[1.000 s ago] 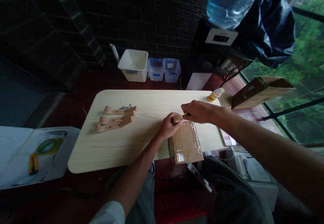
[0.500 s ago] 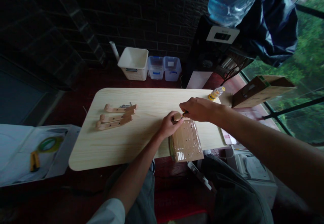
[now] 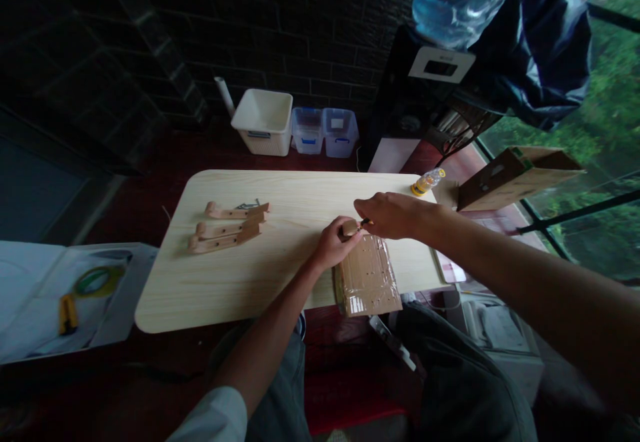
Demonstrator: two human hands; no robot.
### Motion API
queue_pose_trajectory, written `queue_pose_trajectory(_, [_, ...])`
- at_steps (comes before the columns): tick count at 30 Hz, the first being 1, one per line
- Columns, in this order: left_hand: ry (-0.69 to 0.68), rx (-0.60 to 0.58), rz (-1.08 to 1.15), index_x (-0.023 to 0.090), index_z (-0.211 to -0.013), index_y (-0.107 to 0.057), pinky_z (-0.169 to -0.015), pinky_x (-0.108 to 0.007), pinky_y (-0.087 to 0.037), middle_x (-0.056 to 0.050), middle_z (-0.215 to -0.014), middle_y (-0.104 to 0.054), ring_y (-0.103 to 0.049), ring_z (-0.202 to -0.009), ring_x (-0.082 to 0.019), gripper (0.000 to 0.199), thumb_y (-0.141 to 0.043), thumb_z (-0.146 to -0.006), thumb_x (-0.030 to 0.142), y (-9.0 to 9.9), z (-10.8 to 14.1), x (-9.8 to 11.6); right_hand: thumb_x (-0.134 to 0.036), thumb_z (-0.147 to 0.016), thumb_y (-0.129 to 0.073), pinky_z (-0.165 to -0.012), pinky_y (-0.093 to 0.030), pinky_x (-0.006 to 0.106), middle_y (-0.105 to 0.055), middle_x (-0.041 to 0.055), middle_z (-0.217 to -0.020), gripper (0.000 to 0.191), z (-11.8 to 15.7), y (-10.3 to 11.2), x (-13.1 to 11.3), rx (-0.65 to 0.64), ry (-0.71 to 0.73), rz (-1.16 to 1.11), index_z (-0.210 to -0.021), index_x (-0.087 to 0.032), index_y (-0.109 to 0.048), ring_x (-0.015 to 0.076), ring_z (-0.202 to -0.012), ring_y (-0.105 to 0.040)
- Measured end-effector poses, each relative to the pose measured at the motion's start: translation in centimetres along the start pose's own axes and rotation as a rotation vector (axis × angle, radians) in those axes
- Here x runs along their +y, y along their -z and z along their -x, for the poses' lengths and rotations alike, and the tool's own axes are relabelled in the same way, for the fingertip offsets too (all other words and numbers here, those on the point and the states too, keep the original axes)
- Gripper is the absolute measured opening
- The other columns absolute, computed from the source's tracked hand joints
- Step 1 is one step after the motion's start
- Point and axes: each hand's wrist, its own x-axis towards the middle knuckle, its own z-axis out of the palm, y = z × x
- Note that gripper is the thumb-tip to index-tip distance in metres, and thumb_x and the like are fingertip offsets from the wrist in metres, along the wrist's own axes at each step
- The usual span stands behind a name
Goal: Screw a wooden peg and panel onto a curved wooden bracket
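Note:
My left hand (image 3: 333, 242) is wrapped round a small wooden piece (image 3: 349, 228), whose pale end shows between thumb and fingers. My right hand (image 3: 387, 215) is closed on what looks like a screwdriver (image 3: 367, 221). Most of its dark and yellow handle is covered by the fingers, and its tip meets the right side of the wooden piece. Directly beneath both hands lies a tape-wrapped cardboard slab (image 3: 369, 272), overhanging the table's near edge. To the left, three curved wooden legs (image 3: 225, 242) with dark holes rest on the table (image 3: 280, 275), beside some metal screws (image 3: 249, 205).
A clear bottle with a yellow base (image 3: 424, 183) stands at the far right corner. Plastic bins (image 3: 265, 142) sit on the floor beyond the table. A water dispenser (image 3: 400, 109) and a cardboard box (image 3: 500, 179) are at right, an open white container (image 3: 110, 309) at left.
The view has shifted slightly. Both hands keep their hold on the wooden piece and the screwdriver, with only a slight movement at the fingers.

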Motion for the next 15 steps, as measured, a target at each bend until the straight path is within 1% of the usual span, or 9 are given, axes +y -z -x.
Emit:
queue_pose_trajectory(8, [-0.004,-0.011,0.008,0.019,-0.105,-0.068,-0.085,-0.032,-0.057,-0.006,-0.103,-0.076,-0.071,-0.094,-0.020,0.020,-0.074,-0.089,0.029,0.00,0.02,-0.05,-0.032,-0.097,-0.061,-0.069,-0.039,0.034,-0.075,0.0141,-0.090,0.026,-0.15,0.03,0.63,-0.008,-0.027,-0.031,-0.112,-0.014,-0.069,0.0223,-0.078,-0.069])
queue_pose_trajectory(11, [-0.001,-0.010,0.004,0.019,-0.106,-0.068,-0.084,-0.032,-0.057,-0.006,-0.104,-0.076,-0.071,-0.095,-0.020,0.020,-0.073,-0.089,0.029,-0.01,0.04,-0.07,-0.032,-0.094,-0.062,-0.068,-0.038,0.034,-0.076,0.0134,-0.089,0.028,-0.23,-0.09,0.70,-0.015,-0.043,-0.046,-0.113,-0.014,-0.069,0.0222,-0.077,-0.068])
queue_pose_trajectory(15, [0.000,-0.008,-0.001,0.019,-0.105,-0.068,-0.084,-0.032,-0.057,-0.006,-0.104,-0.076,-0.071,-0.095,-0.020,0.020,-0.074,-0.089,0.029,-0.01,0.06,-0.08,-0.028,-0.092,-0.060,-0.065,-0.036,0.033,-0.076,0.0134,-0.092,0.028,-0.13,-0.10,0.71,-0.025,-0.041,-0.060,-0.116,-0.016,-0.067,0.0213,-0.075,-0.067])
